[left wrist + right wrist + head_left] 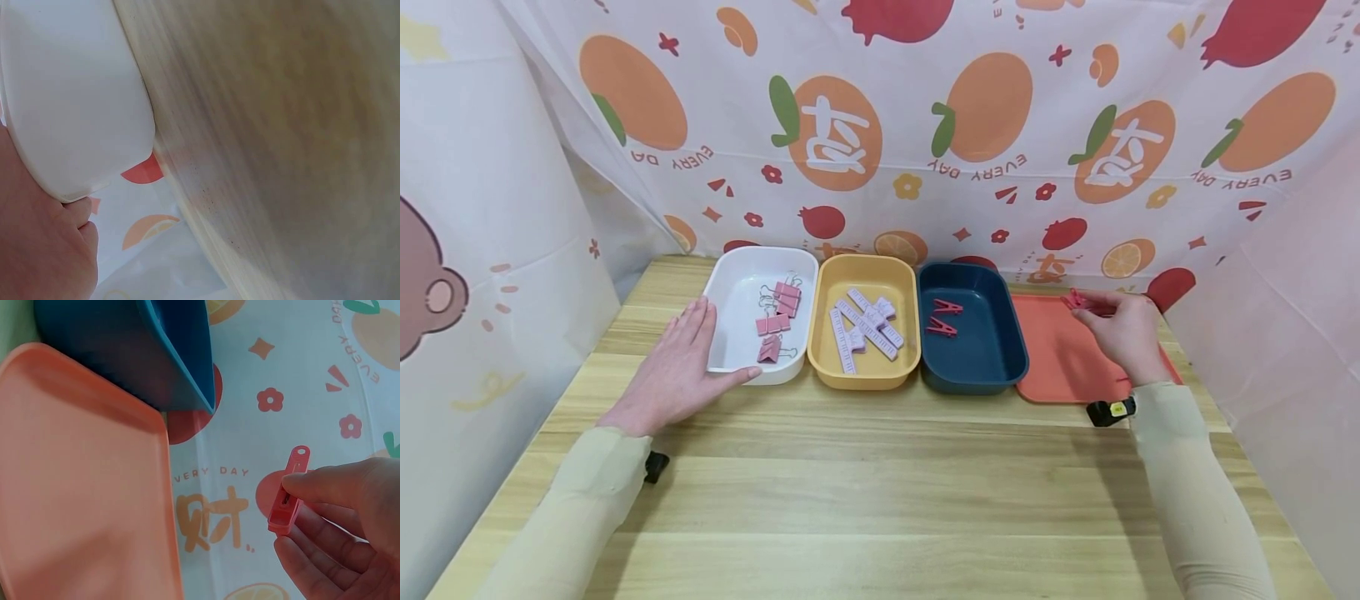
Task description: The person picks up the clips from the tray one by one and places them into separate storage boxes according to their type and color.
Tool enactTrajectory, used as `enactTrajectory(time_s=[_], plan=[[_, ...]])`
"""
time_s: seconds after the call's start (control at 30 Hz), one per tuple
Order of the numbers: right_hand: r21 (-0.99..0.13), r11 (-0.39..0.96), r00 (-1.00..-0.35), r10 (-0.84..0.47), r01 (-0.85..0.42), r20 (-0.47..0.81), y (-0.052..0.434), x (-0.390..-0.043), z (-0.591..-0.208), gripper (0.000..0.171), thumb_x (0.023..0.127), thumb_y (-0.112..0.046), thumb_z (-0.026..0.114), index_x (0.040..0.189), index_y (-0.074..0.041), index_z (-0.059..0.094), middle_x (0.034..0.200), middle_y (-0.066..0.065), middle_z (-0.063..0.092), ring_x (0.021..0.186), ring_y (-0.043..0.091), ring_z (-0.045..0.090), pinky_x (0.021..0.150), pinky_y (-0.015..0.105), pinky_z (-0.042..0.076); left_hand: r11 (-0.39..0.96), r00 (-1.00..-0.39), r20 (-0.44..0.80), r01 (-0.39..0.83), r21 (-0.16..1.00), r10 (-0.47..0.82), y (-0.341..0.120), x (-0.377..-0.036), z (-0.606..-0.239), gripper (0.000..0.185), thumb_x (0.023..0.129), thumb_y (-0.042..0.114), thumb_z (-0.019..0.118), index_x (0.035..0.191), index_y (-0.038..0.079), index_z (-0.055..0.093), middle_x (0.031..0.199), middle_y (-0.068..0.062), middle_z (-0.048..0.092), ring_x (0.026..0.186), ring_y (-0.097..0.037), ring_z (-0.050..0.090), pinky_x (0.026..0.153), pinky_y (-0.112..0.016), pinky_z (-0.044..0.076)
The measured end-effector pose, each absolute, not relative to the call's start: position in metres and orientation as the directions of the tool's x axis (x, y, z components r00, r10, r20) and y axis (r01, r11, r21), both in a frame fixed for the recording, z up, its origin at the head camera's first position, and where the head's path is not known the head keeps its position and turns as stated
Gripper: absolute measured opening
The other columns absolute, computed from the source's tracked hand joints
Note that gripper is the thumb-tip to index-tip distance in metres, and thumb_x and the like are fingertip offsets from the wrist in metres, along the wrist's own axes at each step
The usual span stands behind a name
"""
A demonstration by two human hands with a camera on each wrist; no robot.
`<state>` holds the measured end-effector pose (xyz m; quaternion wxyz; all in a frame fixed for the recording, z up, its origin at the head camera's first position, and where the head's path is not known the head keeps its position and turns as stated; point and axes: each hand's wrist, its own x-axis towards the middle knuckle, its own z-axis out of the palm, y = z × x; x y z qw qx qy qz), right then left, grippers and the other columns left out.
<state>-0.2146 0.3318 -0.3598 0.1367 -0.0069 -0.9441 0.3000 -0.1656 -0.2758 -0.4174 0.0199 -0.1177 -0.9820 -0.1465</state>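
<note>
High over the orange tray (1052,358), my right hand (1123,329) pinches a red clothespin (297,459) between thumb and fingers. Two more red clothespins (944,317) lie in the dark blue bin (973,382) to the left of that tray. On the far left, my left hand (677,367) rests against the white bin (730,287), its fingers laid along the left rim and its thumb over the front corner. Several pink binder clips (772,325) are in the white bin. Seen from the left wrist, the palm (40,237) sits at the bin's rim.
Between the white and blue bins stands a yellow bin (863,382) holding several lilac ruler-shaped clips (868,325). The containers form a row along the back of the wooden table (865,483). Behind them hangs a fruit-print cloth (895,133), with more cloth at both sides.
</note>
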Motion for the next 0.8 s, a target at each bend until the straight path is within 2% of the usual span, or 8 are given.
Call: enactTrajectory(time_s=[0.57,0.8], plan=[[-0.618,0.784,-0.981,0.071,-0.059,0.183,0.316,-0.211,-0.354,0.039,0.097,-0.022,0.072,0.133,-0.006,0.069,0.113,0.017,0.071,0.095,0.029,0.066,0.065,0.01,0.05,0.932,-0.972,0.078,0.236,0.276,0.223,-0.276,-0.166,-0.418,0.122,0.088,0.076,0.056,0.159,-0.008,0.003,0.166,-0.025,-0.004,0.153,-0.04,-0.002,0.123,-0.054,0.0],[-0.605,0.792,-0.978,0.053,-0.082,0.201,0.311,-0.211,-0.353,0.039,0.097,-0.022,0.074,0.131,-0.006,0.07,0.111,0.017,0.072,0.096,0.029,0.066,0.066,0.011,0.049,0.93,-0.971,0.079,0.238,0.279,0.225,-0.276,-0.166,-0.419,0.122,0.088,0.076,0.056,0.159,-0.008,0.003,0.166,-0.025,-0.004,0.153,-0.04,-0.003,0.123,-0.054,-0.001]])
